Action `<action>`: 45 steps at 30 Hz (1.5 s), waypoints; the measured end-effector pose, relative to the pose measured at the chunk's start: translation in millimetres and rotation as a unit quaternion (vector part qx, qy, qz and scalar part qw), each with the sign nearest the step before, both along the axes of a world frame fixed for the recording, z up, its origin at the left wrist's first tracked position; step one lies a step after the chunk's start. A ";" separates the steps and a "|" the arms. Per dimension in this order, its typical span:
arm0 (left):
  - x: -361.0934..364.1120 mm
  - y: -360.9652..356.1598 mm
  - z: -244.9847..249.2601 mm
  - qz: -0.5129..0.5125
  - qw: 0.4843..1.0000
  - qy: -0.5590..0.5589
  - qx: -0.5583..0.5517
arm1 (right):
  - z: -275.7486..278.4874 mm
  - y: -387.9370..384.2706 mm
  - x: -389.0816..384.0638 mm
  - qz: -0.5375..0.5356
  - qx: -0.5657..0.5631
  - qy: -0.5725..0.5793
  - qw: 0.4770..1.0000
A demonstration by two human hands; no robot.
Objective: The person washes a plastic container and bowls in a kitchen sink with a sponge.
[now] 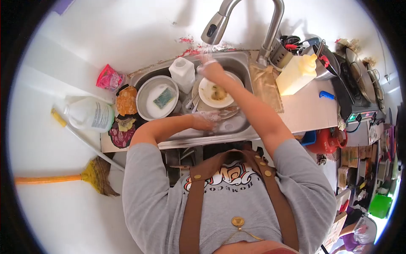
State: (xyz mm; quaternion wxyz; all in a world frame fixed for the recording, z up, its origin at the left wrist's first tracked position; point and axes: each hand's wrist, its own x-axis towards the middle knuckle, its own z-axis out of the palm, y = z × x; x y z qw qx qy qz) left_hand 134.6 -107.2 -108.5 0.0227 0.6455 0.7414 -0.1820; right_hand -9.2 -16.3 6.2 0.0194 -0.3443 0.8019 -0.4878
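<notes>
My right hand [209, 69] is under the running tap [215, 29], with foam and water over it; its fingers are smeared by motion. Below it, a white plate [216, 91] with brown food residue lies on stacked dishes in the steel sink [237, 127]. My left hand [206, 121], covered in suds, is low in the sink beside the dishes' near edge; its fingers are blurred, and whether it grips anything is unclear. A metal basin [143, 111] holds soapy water and a green sponge [164, 98]. A white square container [182, 74] stands between basin and plate.
A yellowish bottle [297, 74], a utensil holder [279, 55] and a stove [359, 108] are to the right. At left are a large jug [89, 113], a pink packet [109, 78] and a broom [99, 175]. Another person [359, 235] is at the lower right.
</notes>
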 end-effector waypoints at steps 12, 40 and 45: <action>13.7 -6.9 9.9 0.293 0.924 -0.244 -0.010 | -23.3 -35.4 -10.1 -0.009 0.085 0.170 0.982; -71.9 152.6 55.8 0.427 0.777 -0.364 0.285 | 35.8 59.0 7.1 -0.155 -0.251 -0.109 0.949; -81.8 133.1 62.2 0.465 0.707 -0.411 0.341 | 35.3 63.1 -7.9 -0.070 -0.256 -0.149 0.953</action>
